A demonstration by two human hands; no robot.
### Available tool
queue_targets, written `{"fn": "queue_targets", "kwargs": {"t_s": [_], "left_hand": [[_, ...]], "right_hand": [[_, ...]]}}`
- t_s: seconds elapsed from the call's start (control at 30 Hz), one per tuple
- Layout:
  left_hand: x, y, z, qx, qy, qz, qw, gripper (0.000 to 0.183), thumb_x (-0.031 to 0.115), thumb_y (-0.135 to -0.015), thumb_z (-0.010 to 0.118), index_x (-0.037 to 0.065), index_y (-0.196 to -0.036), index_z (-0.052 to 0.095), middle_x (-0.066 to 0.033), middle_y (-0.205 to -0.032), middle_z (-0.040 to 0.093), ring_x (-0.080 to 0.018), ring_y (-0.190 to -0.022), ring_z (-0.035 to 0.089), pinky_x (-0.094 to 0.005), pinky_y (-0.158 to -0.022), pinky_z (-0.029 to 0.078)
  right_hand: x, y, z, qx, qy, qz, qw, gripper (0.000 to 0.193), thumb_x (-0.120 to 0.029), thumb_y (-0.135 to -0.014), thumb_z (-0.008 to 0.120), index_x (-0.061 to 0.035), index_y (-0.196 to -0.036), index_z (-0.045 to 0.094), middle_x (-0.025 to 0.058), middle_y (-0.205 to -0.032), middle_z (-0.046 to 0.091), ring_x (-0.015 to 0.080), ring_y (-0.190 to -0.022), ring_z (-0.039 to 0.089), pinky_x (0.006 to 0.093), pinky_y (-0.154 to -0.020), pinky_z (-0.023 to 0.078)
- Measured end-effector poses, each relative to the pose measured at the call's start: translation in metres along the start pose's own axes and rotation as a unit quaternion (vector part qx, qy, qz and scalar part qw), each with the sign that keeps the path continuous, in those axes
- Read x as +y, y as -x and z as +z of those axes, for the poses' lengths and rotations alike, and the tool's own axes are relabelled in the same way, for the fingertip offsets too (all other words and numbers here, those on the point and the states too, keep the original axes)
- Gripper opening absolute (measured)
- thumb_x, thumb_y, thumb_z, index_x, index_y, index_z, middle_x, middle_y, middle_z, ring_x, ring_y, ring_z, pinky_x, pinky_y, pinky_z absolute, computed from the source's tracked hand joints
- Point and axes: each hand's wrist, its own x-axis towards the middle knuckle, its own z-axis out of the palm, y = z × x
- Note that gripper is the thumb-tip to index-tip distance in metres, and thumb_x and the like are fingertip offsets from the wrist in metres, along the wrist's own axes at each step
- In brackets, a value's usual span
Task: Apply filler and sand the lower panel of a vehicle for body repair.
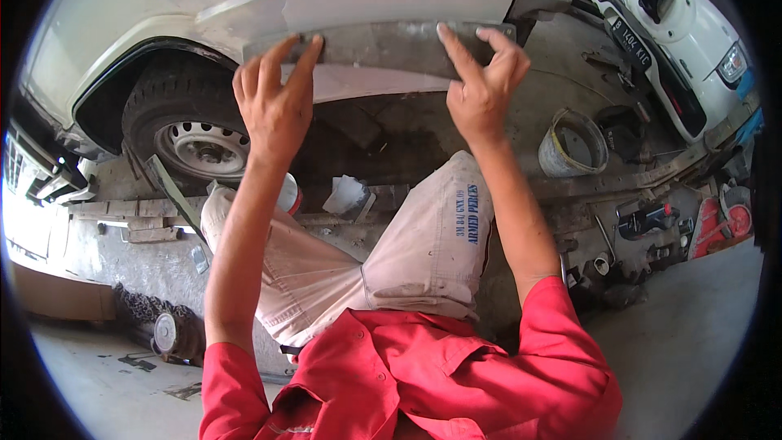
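Note:
A long, flat grey strip (379, 42) lies along the lower side of the pale vehicle body panel (391, 2), roughly level. My left hand (275, 106) is on its left part, fingertips at the upper edge. Toward the other end, my right hand (487, 98) grips it with the index finger stretched along its face and the other fingers curled over the edge. Whether the strip presses on the panel or stands slightly off it, I cannot tell. Its exact kind is unclear; the surface looks smudged and worn.
Left of the panel is a wheel (204, 147) in its arch. A dirty bucket (573, 143) stands on the right, near a detached white vehicle part (676, 41). Beyond my knees lie a smeared white piece (348, 195) and a long beam (570, 186). Bottles and tools (648, 220) clutter the right.

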Motion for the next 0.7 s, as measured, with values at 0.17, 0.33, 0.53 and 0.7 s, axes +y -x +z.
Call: {"fn": "queue_targets", "kwargs": {"t_s": [0.17,0.33,0.53,0.7], "left_hand": [[-0.014,-0.034,0.007,0.042,-0.018,0.006,0.999,0.051,0.008,-0.083,0.074,0.029,-0.13,0.074,0.0032,-0.132,0.063,-0.0222,-0.111,0.059,-0.0417,-0.103,0.044],[-0.013,-0.042,0.009,0.029,-0.025,0.002,0.999,0.052,0.009,-0.089,0.073,0.031,-0.137,0.07,0.0017,-0.136,0.063,-0.0244,-0.116,0.059,-0.0419,-0.104,0.044],[-0.011,-0.044,0.015,0.047,-0.018,-0.007,0.999,0.054,0.009,-0.083,0.075,0.031,-0.133,0.072,0.003,-0.131,0.064,-0.0222,-0.113,0.059,-0.0424,-0.105,0.042],[-0.011,-0.044,0.015,0.04,-0.02,-0.007,0.999,0.053,0.009,-0.087,0.074,0.031,-0.134,0.072,0.0022,-0.132,0.064,-0.0233,-0.115,0.059,-0.0425,-0.105,0.043]], "right_hand": [[0.011,-0.034,0.012,0.035,0.002,-0.019,0.999,0.081,0.012,-0.066,0.061,-0.0317,-0.133,0.075,0.0102,-0.126,0.053,0.0321,-0.113,0.044,0.043,-0.101,0.036],[0.017,-0.041,0.017,0.043,0.009,-0.024,0.999,0.083,0.013,-0.064,0.06,-0.0321,-0.133,0.075,0.0103,-0.126,0.052,0.0327,-0.114,0.043,0.0428,-0.102,0.036],[0.026,-0.045,0.025,0.055,0.015,-0.037,0.998,0.086,0.014,-0.063,0.058,-0.0334,-0.133,0.075,0.0103,-0.127,0.052,0.0328,-0.114,0.043,0.042,-0.102,0.036],[0.026,-0.044,0.027,0.061,0.021,-0.035,0.997,0.088,0.014,-0.062,0.056,-0.0347,-0.133,0.075,0.0101,-0.127,0.053,0.0325,-0.114,0.042,0.0406,-0.101,0.037]]}}
